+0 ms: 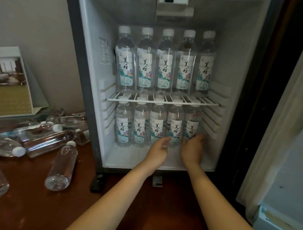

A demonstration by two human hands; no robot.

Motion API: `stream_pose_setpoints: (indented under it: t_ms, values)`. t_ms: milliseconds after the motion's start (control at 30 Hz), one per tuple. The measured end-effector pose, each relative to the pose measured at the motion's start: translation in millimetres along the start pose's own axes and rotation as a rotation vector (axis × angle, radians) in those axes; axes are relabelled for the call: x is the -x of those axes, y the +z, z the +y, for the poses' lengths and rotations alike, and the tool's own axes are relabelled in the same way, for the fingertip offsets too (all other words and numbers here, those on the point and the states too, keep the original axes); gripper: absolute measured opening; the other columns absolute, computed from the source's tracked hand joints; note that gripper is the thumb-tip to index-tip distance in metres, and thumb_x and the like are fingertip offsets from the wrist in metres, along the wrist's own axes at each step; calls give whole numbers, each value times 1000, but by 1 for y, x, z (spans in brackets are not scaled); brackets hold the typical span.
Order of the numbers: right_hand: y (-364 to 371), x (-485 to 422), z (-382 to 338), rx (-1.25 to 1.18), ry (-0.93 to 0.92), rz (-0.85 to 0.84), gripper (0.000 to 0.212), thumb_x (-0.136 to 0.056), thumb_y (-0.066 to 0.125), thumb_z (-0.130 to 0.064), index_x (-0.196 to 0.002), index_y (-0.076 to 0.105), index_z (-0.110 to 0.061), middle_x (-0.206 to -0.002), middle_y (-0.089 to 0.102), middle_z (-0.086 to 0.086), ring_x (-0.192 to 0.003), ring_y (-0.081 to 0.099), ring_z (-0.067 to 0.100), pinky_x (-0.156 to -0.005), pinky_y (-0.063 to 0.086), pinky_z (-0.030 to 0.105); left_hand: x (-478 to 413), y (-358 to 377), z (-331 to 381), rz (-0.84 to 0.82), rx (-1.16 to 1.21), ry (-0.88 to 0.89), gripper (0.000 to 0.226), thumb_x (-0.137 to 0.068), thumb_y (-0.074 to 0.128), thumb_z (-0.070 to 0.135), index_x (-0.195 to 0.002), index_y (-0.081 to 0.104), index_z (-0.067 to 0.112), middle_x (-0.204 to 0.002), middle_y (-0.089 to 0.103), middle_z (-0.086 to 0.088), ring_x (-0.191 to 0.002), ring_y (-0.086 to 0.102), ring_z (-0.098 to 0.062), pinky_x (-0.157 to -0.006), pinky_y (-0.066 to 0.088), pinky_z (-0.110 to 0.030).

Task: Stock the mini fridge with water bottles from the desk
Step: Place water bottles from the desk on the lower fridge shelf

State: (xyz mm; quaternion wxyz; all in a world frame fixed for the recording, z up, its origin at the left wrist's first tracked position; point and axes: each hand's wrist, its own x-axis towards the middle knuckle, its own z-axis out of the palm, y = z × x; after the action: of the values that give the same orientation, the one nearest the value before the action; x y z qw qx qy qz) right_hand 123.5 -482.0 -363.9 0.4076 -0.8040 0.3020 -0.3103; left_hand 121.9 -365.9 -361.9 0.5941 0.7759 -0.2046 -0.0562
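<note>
The mini fridge (89, 88) stands open on the desk. Its upper wire shelf (162, 101) carries a row of several upright labelled water bottles (165, 63). Another row of several bottles (140, 130) stands on the fridge floor. Both my hands are inside at the lower right. My right hand (192, 149) wraps thumb and fingers round the base of the rightmost lower bottle (191, 123). My left hand (159, 147) is relaxed, its thumb touching the neighbouring bottle (175, 122). Several more bottles (62, 165) lie on their sides on the desk at the left.
The brown wooden desk (32, 205) holds the loose bottle pile beside a standing brochure (11, 84) against the wall. The fridge door (284, 136) hangs open at the right. A bare strip of fridge floor (128, 157) lies in front of the lower row.
</note>
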Motion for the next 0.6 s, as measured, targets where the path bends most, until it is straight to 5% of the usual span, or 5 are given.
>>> stream_pose_setpoints:
  t_ms: [100,233,400,600]
  values:
    - [2,23,-6,-111,1,50,51,-86,59,-9,-128,33,4,-129,43,27,-112,50,44,-89,45,45,14,-16,4,36,14,16,49,-91,33,-11,-132,46,12,-125,49,4,-119,43,-7,-99,32,-18]
    - [4,61,-21,-210,-218,42,34,-86,54,0,-118,45,2,-117,52,20,-107,54,33,-86,43,33,37,-40,6,146,-2,19,42,-91,36,-9,-121,55,12,-110,54,3,-109,51,-11,-92,38,-20]
    - [12,104,-47,-194,-352,-156,12,-90,49,-7,-99,56,-5,-91,64,15,-86,60,31,-66,36,27,75,-80,-1,315,41,25,37,-88,34,-13,-96,61,11,-85,59,2,-80,56,-7,-78,45,-23]
    - [32,162,-77,-245,-457,-420,11,-86,51,-5,-94,59,-7,-81,65,15,-80,61,34,-62,34,29,120,-145,-16,598,-45,49,36,-84,37,-16,-89,64,8,-80,61,1,-78,58,-10,-73,48,-21]
